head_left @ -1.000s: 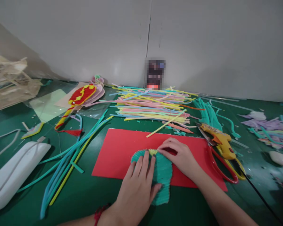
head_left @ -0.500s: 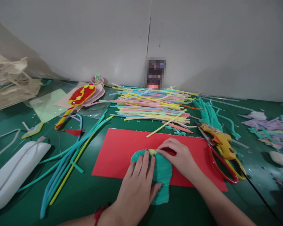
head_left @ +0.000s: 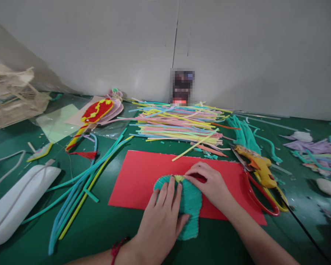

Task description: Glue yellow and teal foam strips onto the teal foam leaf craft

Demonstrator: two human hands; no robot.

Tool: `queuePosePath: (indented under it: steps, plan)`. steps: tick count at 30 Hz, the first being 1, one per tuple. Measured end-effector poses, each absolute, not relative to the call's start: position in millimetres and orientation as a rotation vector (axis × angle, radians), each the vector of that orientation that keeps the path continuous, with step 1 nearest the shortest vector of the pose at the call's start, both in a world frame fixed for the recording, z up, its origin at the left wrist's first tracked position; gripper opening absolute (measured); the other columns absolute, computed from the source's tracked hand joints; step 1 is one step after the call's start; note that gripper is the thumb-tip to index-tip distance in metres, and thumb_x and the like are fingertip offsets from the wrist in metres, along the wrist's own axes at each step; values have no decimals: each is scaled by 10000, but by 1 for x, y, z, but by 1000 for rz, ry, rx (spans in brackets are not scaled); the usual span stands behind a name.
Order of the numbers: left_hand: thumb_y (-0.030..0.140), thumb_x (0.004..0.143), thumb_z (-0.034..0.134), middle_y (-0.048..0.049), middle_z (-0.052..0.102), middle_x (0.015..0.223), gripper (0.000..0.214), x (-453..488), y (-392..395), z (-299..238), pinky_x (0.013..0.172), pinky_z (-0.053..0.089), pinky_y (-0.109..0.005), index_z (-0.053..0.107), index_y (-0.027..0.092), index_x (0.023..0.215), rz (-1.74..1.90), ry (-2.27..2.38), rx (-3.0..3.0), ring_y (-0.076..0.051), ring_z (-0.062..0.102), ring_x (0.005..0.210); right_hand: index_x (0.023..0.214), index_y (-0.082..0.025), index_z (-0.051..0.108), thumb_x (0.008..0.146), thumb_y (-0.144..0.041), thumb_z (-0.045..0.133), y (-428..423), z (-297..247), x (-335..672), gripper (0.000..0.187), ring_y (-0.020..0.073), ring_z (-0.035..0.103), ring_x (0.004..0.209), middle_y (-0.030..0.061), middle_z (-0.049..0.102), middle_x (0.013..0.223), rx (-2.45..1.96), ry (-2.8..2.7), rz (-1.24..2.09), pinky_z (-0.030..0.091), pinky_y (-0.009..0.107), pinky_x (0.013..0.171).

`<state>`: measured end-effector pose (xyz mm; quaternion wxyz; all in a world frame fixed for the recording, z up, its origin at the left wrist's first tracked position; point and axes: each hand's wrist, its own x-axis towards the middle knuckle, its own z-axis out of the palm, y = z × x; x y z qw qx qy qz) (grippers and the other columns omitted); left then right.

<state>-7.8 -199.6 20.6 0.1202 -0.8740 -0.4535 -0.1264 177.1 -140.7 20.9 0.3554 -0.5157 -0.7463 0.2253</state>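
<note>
My left hand (head_left: 162, 217) lies with its fingers stretched out over a teal ribbed piece (head_left: 191, 213) that looks made of pipe cleaners laid side by side. At the top edge of this piece, between my two hands, a small yellow patch (head_left: 179, 178) shows. My right hand (head_left: 206, 182) has thumb and forefinger pinched together beside the yellow patch; what is between the fingertips, if anything, is hidden. Under the piece's upper part is a red sheet (head_left: 135, 176), while its lower end reaches over the green table (head_left: 209, 243).
Behind the sheet is a heap of coloured pipe cleaners (head_left: 179, 123). Red-handled scissors (head_left: 260, 197) and a yellow glue gun (head_left: 260, 169) with a black cord lie at right. On the left are loose pipe cleaners (head_left: 79, 195), a white power strip (head_left: 22, 206) and a red-and-yellow fan shape (head_left: 98, 110).
</note>
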Motion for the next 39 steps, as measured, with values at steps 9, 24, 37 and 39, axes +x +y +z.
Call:
queuePosePath:
  steps: [9,24,37,39]
  plan:
    - [432,977,234,-102,593,1284,519,-7,-200,19,870,386,-379,571,158,1262,-372,-1341,-2560,-245,575,1036,783,-230,673,844,-264,610,-141,18,177,94,169,638,761,37,667,782,-1328,-1939,568,528,270,682]
    - [436,967,304,-92,549,1328,466,-7,-202,22,864,379,-380,445,250,1370,-349,-1350,-2557,-244,568,1048,774,-209,661,867,-332,574,-141,18,176,177,162,645,729,40,678,769,-1351,-1850,610,530,262,655]
    - [417,968,303,-63,575,1310,435,-8,-196,24,973,319,-405,518,246,1306,-390,-1245,-2652,-239,504,1178,765,-210,650,862,-288,583,-141,17,176,141,157,644,720,36,677,765,-1347,-1858,571,526,251,651]
    - [422,962,321,-67,573,1313,433,-8,-195,24,970,324,-407,508,251,1313,-387,-1242,-2666,-239,509,1178,766,-209,651,860,-286,585,-141,17,176,138,157,646,719,36,678,765,-1345,-1861,566,527,251,650]
